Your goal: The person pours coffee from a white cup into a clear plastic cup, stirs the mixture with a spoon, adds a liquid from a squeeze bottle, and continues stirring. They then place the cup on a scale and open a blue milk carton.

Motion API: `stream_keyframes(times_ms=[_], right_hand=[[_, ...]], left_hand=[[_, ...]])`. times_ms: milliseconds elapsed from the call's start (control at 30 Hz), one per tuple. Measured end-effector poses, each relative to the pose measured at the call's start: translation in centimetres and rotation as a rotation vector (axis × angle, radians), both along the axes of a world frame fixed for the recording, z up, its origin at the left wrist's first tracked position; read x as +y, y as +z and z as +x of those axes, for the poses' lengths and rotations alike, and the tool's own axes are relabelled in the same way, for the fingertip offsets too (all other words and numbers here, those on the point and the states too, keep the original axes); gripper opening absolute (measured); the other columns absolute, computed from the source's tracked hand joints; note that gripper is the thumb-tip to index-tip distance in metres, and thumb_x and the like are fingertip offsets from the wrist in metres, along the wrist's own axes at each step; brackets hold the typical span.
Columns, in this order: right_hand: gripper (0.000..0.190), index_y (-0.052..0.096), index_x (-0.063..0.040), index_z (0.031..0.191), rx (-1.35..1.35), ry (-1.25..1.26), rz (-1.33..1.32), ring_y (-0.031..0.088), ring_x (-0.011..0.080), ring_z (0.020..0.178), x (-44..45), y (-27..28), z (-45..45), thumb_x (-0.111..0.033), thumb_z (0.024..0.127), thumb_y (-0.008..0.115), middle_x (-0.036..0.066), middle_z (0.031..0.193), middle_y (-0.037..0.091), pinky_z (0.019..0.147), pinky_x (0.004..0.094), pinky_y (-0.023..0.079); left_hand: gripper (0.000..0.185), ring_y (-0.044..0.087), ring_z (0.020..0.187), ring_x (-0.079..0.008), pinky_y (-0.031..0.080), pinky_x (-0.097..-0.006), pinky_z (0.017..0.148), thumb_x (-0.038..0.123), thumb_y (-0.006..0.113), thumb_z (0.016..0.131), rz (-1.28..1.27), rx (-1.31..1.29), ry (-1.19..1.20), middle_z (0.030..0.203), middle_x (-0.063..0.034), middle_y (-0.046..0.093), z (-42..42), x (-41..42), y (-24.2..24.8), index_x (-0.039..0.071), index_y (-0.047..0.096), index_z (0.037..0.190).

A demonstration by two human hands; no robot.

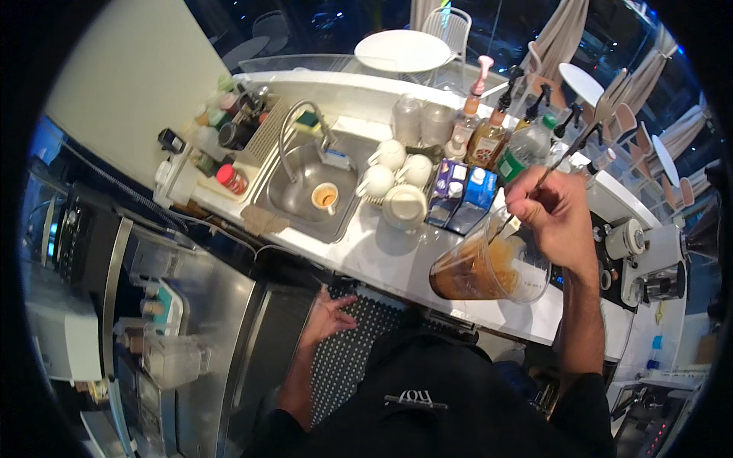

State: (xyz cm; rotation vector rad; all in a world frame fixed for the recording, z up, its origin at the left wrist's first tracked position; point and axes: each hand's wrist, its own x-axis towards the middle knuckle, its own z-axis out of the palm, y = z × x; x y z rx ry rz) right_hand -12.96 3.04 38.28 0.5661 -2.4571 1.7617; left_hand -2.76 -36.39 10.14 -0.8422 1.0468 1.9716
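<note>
My right hand [552, 220] pinches a long twisted bar spoon [578, 140], its fork-shaped end pointing up and away. The spoon's lower part goes down into a clear plastic cup [532, 280] on the counter's near edge. Brown liquid with lighter foam [487, 269] lies in the cup. My left hand [331, 315] hangs below the counter with its fingers apart, over a dotted dark floor mat [361, 338], and holds nothing. Behind the cup stand a blue carton [478, 192] and a purple carton [449, 186].
A steel sink [292, 214] holds a cup with brown residue [325, 197]. White cups [378, 180] stand beside it. Syrup pump bottles [487, 140] and a green-capped plastic bottle [527, 143] line the back. A coffee grinder [658, 246] is at right, a steel worktop [212, 309] at left.
</note>
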Motion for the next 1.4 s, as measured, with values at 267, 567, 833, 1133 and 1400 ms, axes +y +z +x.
stream_keyframes(times_ms=[267, 567, 833, 1133, 1400], right_hand=[[0.007, 0.061, 0.0, 0.082, -0.021, 0.183, 0.055, 0.053, 0.0091, 0.074, -3.6, -1.1, -2.2, 0.002, 0.085, 0.067, 0.003, 0.08, 0.061, 0.066, 0.0242, 0.043], [0.009, 0.057, 0.003, 0.08, 0.0, 0.05, -0.129, 0.061, 0.0125, 0.069, -7.2, -2.3, -2.6, 0.01, 0.078, 0.062, 0.006, 0.069, 0.06, 0.062, 0.0304, 0.05], [0.014, 0.063, 0.0, 0.08, 0.466, -0.119, 0.18, 0.061, 0.0209, 0.066, -0.3, -1.4, -2.2, -0.008, 0.081, 0.074, 0.008, 0.075, 0.063, 0.059, 0.0317, 0.047], [0.012, 0.058, 0.001, 0.077, 0.465, -0.138, 0.254, 0.057, 0.0231, 0.058, 5.9, 0.9, -1.0, -0.005, 0.08, 0.069, 0.01, 0.066, 0.06, 0.056, 0.0329, 0.042], [0.019, 0.055, -0.001, 0.075, 0.203, -0.358, 0.084, 0.046, 0.0131, 0.055, 8.1, 0.8, -0.8, -0.007, 0.08, 0.072, 0.006, 0.058, 0.053, 0.053, 0.0334, 0.038]], left_hand=[[0.089, 0.019, 0.147, -0.0415, 0.008, -0.0596, 0.118, 0.084, 0.02, 0.087, 0.533, 0.568, 0.548, 0.164, -0.0091, 0.02, 6.1, -0.4, 1.5, 0.029, 0.02, 0.158], [0.084, 0.046, 0.133, -0.04, 0.055, -0.0477, 0.095, 0.05, 0.071, 0.086, 0.663, 0.791, 0.411, 0.151, -0.0141, 0.04, -2.7, 17.1, 6.2, 0.019, 0.03, 0.152], [0.068, 0.062, 0.102, -0.0326, 0.056, -0.0325, 0.074, 0.056, 0.047, 0.098, 1.007, 0.49, 0.296, 0.127, -0.0165, 0.056, -7.9, 22.0, 7.8, 0.004, 0.04, 0.142], [0.054, 0.062, 0.094, -0.0305, 0.059, -0.0311, 0.07, 0.051, 0.041, 0.102, 0.93, 0.347, 0.136, 0.116, -0.0129, 0.061, -10.5, 28.2, 13.2, 0.007, 0.052, 0.131], [0.058, 0.068, 0.083, -0.0287, 0.058, -0.0315, 0.065, 0.052, 0.039, 0.103, 0.901, 0.373, 0.014, 0.107, -0.015, 0.066, -11.6, 32.4, 14.3, 0.003, 0.052, 0.13]])
